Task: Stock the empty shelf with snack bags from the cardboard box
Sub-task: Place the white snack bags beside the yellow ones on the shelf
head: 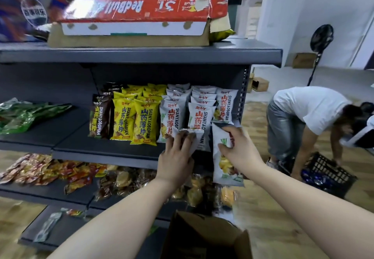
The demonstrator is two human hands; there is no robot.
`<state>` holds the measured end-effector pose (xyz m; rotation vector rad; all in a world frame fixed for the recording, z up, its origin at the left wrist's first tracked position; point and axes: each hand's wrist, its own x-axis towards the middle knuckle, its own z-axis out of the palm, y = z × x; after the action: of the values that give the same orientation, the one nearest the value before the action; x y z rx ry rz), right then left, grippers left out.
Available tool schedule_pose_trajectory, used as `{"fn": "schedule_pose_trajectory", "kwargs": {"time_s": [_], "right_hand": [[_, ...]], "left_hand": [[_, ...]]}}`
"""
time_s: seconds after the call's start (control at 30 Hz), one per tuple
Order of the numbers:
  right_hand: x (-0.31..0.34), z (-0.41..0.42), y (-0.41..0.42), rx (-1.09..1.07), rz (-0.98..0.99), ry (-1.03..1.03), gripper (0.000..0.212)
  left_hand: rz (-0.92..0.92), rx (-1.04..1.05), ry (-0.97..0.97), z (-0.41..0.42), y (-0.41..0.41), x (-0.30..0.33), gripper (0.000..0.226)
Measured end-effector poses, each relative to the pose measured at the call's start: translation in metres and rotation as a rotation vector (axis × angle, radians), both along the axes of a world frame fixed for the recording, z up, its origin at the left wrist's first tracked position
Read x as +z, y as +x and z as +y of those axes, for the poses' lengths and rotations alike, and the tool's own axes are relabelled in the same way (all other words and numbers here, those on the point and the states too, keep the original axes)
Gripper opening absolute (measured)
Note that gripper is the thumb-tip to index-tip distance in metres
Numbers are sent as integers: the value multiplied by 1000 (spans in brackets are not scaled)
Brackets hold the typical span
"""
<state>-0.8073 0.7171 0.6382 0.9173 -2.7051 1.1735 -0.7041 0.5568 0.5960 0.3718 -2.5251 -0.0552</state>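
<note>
- Standing upright in rows on the dark grey metal middle shelf [85, 143] are brown, yellow and white foil snack bags, each with its long axis vertical and printed face turned outward.
- Pressed against a white foil snack bag at the shelf's front edge [197, 137] is the left hand [176, 155], fingers spread and laid nearly straight over the bag's face; this bag is seen leaning, its top tipped toward the row behind.
- Held just right of it, in front of the shelf lip, is a second white foil snack bag [224, 163], pinched near its top by the curled fingers and thumb of the right hand [238, 147]; it hangs long axis vertical, top edge up, face outward.
- Below, the open brown cardboard box [204, 236] is seen; its contents cannot be told.
- Judged as risks: the leaning bag could slide off the lip once released, and the crowded front rows could be toppled if the hanging bag is pushed in.
</note>
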Motion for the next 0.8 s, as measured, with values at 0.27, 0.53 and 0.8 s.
{"fn": "schedule_pose_trajectory", "kwargs": {"time_s": [0.27, 0.53, 0.8], "right_hand": [[23, 5, -41, -184, 252, 0, 46], [24, -2, -90, -292, 274, 11, 45], [5, -1, -152, -417, 249, 21, 43]], "left_hand": [[62, -107, 22, 22, -49, 25, 70], [156, -139, 83, 44, -120, 51, 62], [124, -73, 53, 43, -194, 37, 65]]}}
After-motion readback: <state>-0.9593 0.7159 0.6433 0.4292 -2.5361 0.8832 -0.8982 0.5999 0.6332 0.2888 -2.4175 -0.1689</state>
